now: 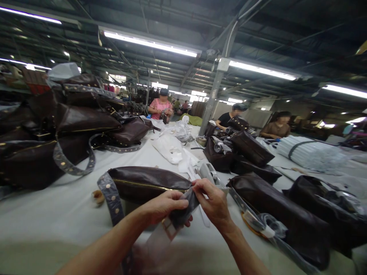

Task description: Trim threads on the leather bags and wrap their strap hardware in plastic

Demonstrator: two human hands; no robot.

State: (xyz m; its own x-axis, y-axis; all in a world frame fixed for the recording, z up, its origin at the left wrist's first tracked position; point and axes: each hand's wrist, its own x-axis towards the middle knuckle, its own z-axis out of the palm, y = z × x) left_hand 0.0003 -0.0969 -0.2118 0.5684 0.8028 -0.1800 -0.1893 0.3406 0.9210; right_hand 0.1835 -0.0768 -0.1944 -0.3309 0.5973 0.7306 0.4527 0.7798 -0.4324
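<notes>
A dark brown leather handbag [149, 178] with a gold zipper lies on the pale table in front of me. Its studded strap [112, 194], wrapped in clear plastic, hangs down at the bag's left end. At the bag's right end both hands work on a plastic-wrapped strap end [186, 206]. My left hand [169, 206] is closed on it, thumb on top and fingers beneath. My right hand [212, 200] pinches its upper tip near the zipper's end. Below the left fingers a gold-coloured square buckle [169, 228] shows, with blurred clear plastic hanging from it.
Dark bags are heaped on the left [77, 118]. More leather bags [275, 210] lie to the right, with a bundle of white tubes [308, 152] behind. White wrapping [169, 147] lies mid-table. Co-workers sit across the table, one in a pink apron [160, 109].
</notes>
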